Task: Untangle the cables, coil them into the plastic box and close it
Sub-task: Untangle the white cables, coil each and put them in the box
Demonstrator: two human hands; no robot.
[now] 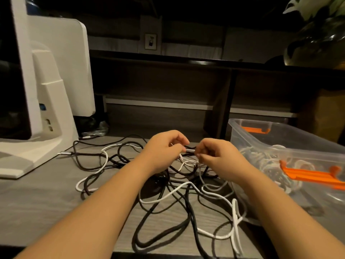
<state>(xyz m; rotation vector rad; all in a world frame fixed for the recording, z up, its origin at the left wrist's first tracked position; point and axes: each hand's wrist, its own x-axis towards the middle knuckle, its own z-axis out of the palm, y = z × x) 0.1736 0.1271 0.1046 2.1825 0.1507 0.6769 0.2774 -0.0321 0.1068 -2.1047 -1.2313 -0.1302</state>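
The fingers of the left hand were curled and pinched a thin white cable, and just beside them the fingers of the right hand were curled around the same small knot of strands, the two sets of fingertips nearly touching above the middle of the pile. Both forearms reached in from the near edge. Beneath the hands lay a tangle of black cables and white cables, looping over one another across the grey wood-grain desk; one black strand ran off to the left and ended in a silver plug. To the right, touching the pile, stood the clear plastic box with orange latches, open, with pale coiled cable already inside. At the left stood a white monitor stand. Dark shelves filled the background.
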